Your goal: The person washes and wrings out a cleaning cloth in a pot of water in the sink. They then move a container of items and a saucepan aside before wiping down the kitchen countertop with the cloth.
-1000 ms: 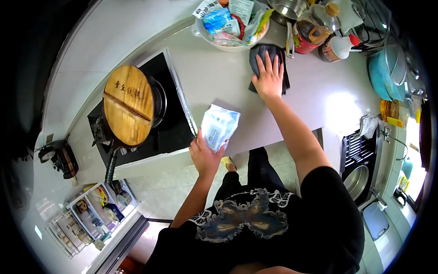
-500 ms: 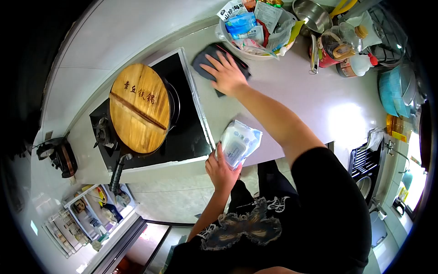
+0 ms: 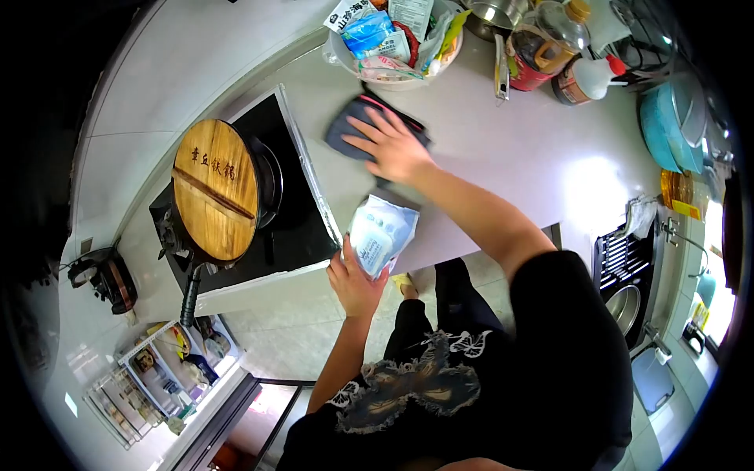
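Note:
A dark grey cloth (image 3: 353,125) with a pink-red edge lies on the counter. My right hand (image 3: 391,145) presses on it from above, palm down with the fingers spread. My left hand (image 3: 356,284) grips a white and light-blue pack of wet wipes (image 3: 380,235) by its lower end, at the counter's front edge. That pack is tilted, its lid side facing up. To the left of both hands, a wok with a round wooden lid (image 3: 216,188) sits on the black glass stove (image 3: 294,212).
A white bowl (image 3: 338,56) full of food packets stands at the back. Right of it are a steel pot (image 3: 496,14), a large dark bottle (image 3: 528,59) and a red-capped bottle (image 3: 585,81). Turquoise basins (image 3: 661,133) are at the far right. The wok's handle (image 3: 191,294) overhangs the front edge.
My right hand and the cloth have slid to the right and nearer to me, relative to the bowl. My left hand still holds the pack. The whole view has shifted a little.

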{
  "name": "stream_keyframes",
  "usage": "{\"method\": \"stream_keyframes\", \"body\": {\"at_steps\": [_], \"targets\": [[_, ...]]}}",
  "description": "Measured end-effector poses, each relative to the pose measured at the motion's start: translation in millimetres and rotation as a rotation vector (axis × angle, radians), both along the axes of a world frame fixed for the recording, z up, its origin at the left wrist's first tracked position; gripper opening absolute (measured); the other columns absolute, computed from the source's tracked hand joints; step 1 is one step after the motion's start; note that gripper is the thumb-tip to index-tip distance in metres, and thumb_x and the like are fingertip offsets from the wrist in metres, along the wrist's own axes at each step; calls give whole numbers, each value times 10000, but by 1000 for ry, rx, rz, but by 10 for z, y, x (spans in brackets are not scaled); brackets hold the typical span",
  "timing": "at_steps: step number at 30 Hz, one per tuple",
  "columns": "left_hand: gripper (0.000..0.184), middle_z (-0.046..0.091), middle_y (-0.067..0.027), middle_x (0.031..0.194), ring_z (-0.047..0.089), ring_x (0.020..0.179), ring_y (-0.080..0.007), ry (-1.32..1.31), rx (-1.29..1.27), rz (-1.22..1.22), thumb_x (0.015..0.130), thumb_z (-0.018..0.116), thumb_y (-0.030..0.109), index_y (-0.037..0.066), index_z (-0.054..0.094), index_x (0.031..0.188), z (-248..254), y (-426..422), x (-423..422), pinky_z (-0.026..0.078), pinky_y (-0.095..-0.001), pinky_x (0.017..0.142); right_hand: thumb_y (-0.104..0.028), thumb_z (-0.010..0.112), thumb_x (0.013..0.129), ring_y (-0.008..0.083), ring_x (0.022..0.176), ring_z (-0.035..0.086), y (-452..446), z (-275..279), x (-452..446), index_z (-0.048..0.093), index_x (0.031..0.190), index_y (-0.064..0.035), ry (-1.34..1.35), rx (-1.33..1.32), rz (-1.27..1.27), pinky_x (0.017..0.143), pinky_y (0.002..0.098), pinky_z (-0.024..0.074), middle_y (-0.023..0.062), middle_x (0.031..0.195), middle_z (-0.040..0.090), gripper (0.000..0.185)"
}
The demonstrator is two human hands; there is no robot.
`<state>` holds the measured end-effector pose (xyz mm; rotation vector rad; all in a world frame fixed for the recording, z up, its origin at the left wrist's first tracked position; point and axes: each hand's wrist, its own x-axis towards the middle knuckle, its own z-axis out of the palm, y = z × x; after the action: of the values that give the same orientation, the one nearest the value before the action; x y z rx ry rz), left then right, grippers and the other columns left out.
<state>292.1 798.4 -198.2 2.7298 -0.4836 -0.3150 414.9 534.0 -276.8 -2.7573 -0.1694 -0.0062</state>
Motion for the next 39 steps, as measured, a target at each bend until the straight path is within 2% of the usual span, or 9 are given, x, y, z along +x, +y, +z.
{"method": "stream_keyframes", "body": {"at_steps": [4,7,12,16,20,22,28,34,39], "targets": [[1057,486,-235,1311,483,1148,-448,-6,17,-14,658,903,277,99,362,1549,-30,11,24,419,-536,1008,-223,752,799,343,1537,271,-712,571,-1449,505,1499,-302,211,22,-367,1254,545,196,25,1648,358,747],[1060,479,-237,1314,481,1156,-446,-10,39,-20,664,902,288,99,352,1551,-37,32,4,413,-538,1017,-142,744,742,387,1468,368,-1571,296,-2447,536,1471,-262,-65,-168,-757,1218,555,266,52,1620,401,768],[1109,457,-254,1330,483,1191,-442,-21,2,-28,670,906,309,96,300,1575,-50,59,27,424,-521,1043,-482,516,974,324,1549,259,-2528,-212,-3119,340,1585,-416,42,-422,-1142,1247,531,191,-4,1690,284,640],[1131,519,-213,1320,533,1205,-402,167,74,-53,655,926,315,92,310,1577,60,146,136,483,-479,1007,-478,530,968,426,1522,269,-1883,-404,-2695,395,1568,-356,27,-490,-1388,1216,622,196,46,1680,302,627],[942,603,-175,1308,610,1188,-339,246,-404,-19,685,908,215,77,461,1503,-278,681,146,520,-425,993,-338,652,867,482,1522,220,-292,-1,-2113,445,1543,-278,-70,-243,-1077,1210,692,142,100,1656,319,709],[709,640,-99,1333,651,1150,-206,803,-841,318,806,801,38,-8,510,1451,250,772,80,522,-317,993,-306,707,841,440,1560,142,534,189,-1864,400,1573,-282,82,-122,-919,1241,659,104,97,1696,238,794],[647,605,-146,1365,608,1221,-265,842,-936,585,883,679,34,-24,456,1487,611,1647,-218,494,-394,1034,-359,650,851,418,1565,142,2266,-11,-1371,504,1511,-174,-75,146,-424,1255,625,91,100,1659,319,701],[674,574,-164,1403,598,1238,-298,931,-927,569,900,689,96,-10,422,1510,587,1410,-55,500,-437,1031,-413,692,819,344,1572,170,1203,83,-1652,522,1499,-231,-9,270,-177,1273,565,128,62,1669,311,724],[646,612,-125,1326,638,1170,-296,802,-753,425,891,738,241,66,492,1462,559,707,72,572,-457,856,-312,761,787,359,1539,257,-885,335,-2533,532,1480,-292,-16,118,-803,1257,579,184,38,1644,359,731]]}}
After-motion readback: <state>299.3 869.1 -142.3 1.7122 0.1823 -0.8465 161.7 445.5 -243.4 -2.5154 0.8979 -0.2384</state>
